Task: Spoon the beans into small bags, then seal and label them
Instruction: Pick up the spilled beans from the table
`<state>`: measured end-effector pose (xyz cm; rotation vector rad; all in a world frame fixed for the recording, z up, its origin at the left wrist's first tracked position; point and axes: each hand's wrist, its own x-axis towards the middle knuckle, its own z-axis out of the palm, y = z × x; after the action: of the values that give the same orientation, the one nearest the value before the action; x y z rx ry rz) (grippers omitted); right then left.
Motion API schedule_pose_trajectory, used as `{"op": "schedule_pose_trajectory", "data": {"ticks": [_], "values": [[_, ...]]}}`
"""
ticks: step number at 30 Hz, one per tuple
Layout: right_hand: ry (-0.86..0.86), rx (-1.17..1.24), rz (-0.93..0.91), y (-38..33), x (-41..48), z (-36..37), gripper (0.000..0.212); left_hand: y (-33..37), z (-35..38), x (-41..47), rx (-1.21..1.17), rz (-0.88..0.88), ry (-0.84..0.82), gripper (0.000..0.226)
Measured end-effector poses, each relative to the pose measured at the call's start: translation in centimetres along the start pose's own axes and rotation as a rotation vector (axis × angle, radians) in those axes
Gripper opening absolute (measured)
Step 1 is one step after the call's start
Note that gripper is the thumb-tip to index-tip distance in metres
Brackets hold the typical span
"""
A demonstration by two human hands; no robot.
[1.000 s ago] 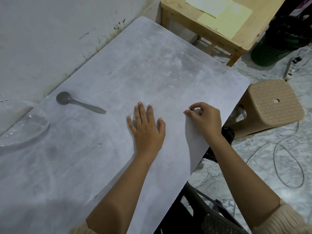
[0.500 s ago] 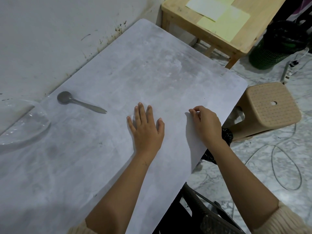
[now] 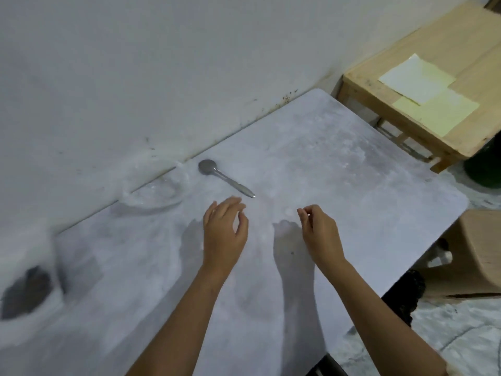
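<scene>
A metal spoon (image 3: 225,181) lies on the grey table (image 3: 352,191) near the wall, bowl end to the left. An empty clear glass bowl (image 3: 154,187) stands just left of it. At the far left, a blurred white container (image 3: 29,256) shows a dark mass (image 3: 25,293) inside; I cannot tell if it is beans. My left hand (image 3: 225,234) hovers over the table just short of the spoon's handle, fingers relaxed and spread. My right hand (image 3: 320,234) hovers to its right, fingers loosely curled, with nothing visible in it. No bags are visible.
A low wooden table (image 3: 385,85) with yellow paper sheets (image 3: 425,96) stands beyond the far right corner. A tan plastic stool (image 3: 479,256) and a dark green bin (image 3: 485,164) stand on the floor to the right. The wall runs along the table's left side.
Both hands have lifted off the table and moved forward toward the spoon. The view has swung left, bringing the glass bowl and the white container into sight.
</scene>
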<state>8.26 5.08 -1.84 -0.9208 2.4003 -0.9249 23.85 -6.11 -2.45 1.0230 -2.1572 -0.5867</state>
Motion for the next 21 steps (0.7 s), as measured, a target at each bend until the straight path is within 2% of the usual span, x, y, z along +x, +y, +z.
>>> {"op": "schedule_pose_trajectory", "data": {"ticks": [3,5,7,13,17,21], "values": [[-0.002,0.051,-0.060,-3.6,0.1,1.8,0.024,-3.6,-6.3,1.6,0.109,-0.141,0.277,0.020],[-0.010,0.080,-0.103,-5.9,-0.1,3.0,0.024,-6.0,-9.7,2.3,0.164,-0.285,0.364,0.021],[-0.027,0.092,-0.133,-7.9,-0.4,4.2,0.021,-8.5,-11.9,3.0,0.137,-0.417,0.348,0.026],[-0.054,0.080,-0.178,-10.3,-0.9,6.7,0.015,-13.3,-13.0,4.9,-0.130,-0.585,0.089,0.038],[-0.032,0.090,-0.169,-9.7,-0.9,6.5,0.017,-13.8,-11.8,5.5,-0.272,-0.528,0.065,0.037],[0.004,0.086,-0.130,-8.5,-0.8,5.0,0.018,-12.9,-10.4,6.1,-0.290,-0.523,0.084,0.028]]}}
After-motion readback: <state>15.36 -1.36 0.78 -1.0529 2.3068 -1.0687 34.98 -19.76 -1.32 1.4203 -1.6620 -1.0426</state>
